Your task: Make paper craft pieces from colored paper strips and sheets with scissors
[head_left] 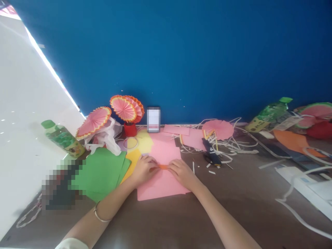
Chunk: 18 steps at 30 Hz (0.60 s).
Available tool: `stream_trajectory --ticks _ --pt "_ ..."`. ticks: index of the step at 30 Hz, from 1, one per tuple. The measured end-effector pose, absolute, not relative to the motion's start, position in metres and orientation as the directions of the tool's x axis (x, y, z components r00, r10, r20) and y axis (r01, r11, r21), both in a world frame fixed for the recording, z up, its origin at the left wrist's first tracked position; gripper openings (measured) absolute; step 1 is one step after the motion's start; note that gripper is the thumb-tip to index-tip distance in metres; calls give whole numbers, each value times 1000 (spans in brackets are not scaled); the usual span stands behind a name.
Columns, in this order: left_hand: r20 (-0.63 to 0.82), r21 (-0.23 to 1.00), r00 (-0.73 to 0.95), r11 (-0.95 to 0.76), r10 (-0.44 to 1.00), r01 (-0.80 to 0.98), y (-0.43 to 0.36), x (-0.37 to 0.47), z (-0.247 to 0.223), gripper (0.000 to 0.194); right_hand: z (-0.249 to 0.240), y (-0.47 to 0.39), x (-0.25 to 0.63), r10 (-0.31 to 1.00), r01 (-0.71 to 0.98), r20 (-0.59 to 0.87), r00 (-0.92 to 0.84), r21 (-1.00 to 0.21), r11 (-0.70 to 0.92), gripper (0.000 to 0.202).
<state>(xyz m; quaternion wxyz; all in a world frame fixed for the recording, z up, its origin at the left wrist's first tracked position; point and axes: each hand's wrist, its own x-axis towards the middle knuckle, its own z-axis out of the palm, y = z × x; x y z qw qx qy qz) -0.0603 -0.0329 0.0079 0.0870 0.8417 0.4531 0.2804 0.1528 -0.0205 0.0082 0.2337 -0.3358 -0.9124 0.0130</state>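
Observation:
A narrow orange paper strip (163,166) lies across pink paper sheets (162,189) at the middle of the table. The fingers of my left hand (145,169) close on the strip's left end. At its right end, my right hand (182,172) presses its fingers together on the strip. Only the short middle part of the strip shows between the hands. Green sheets (100,173) and yellow paper (131,162) are spread left of the pink ones.
Pleated paper fans (123,109) rise from a red pot (130,130) near the blue wall. A phone (153,119) stands behind the sheets. Bottles stand leaning at left (63,138) and right (269,114). Dark-handled scissors (212,152) and white cords (228,148) lie right.

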Motion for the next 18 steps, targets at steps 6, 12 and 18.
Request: stream_trajectory --ticks 6,12,18 --pt "361 383 462 -580 810 719 -32 -63 9 17 11 -22 153 701 597 390 -597 -367 713 12" --pt "304 208 539 -607 785 767 -30 -66 8 22 11 -22 154 756 587 335 -562 -482 650 10" --pt "293 143 526 -581 798 801 -28 -68 5 24 10 -20 155 787 560 298 -541 -570 601 11"
